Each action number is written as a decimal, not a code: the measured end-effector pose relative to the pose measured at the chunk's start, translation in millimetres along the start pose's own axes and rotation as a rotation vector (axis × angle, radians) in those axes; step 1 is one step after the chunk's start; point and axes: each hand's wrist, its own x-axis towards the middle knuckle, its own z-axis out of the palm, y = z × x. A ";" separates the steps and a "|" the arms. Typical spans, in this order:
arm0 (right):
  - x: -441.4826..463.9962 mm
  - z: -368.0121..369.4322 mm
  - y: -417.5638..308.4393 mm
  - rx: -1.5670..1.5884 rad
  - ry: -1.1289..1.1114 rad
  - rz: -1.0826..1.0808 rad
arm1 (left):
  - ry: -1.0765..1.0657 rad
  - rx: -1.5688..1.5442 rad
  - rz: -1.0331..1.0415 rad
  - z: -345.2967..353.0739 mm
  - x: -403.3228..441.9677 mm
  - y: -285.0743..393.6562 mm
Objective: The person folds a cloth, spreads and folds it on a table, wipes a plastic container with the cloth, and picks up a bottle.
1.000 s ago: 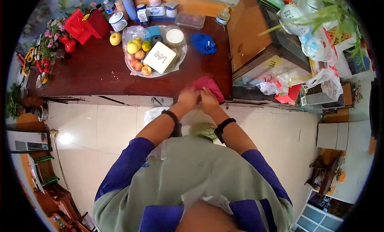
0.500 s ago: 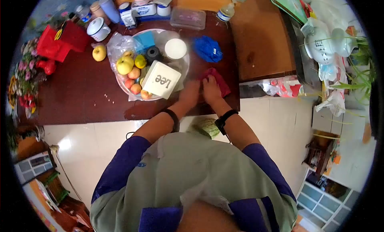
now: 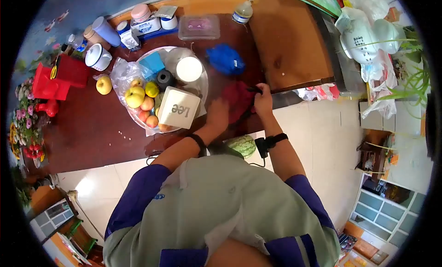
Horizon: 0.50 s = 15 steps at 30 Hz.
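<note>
A dark red cloth or bag [image 3: 239, 100] lies at the front right of the brown table [image 3: 87, 133], blurred by motion. My right hand [image 3: 263, 100] is closed on a small dark piece at the right edge of the red item. My left hand [image 3: 218, 112], smeared by motion, is at the left side of the red item; its fingers cannot be made out. Behind the red item lies a crumpled blue bag [image 3: 225, 59]. Left of my left hand stands a round tray [image 3: 202, 78] with a white "Lee" box [image 3: 179, 108], apples [image 3: 135, 97] and a dark roll [image 3: 165, 78].
A white mug [image 3: 98, 57], bottles and a clear plastic box [image 3: 199, 27] line the back. A brown cabinet [image 3: 294, 41] borders the table on the right. A watermelon [image 3: 241, 146] is below the table's front edge. One apple [image 3: 104, 85] lies left of the tray.
My right hand has moved right and now pinches a dark piece at the red item's edge. The red item is spread wider. The whole view has shifted.
</note>
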 end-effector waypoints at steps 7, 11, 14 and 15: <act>-46.7 51.1 -12.5 -0.721 -0.424 -0.165 | 0.098 -0.069 0.003 3.3 1.5 -6.3; -32.3 32.3 -0.3 -0.728 -0.468 -0.238 | 0.093 -0.233 0.096 24.7 8.7 -4.7; -20.8 33.1 28.5 -0.679 -0.391 -0.254 | -0.001 -0.298 0.079 18.9 28.0 6.7; -21.8 23.3 13.9 -0.686 -0.397 -0.212 | -0.043 -0.308 0.079 14.4 36.4 9.0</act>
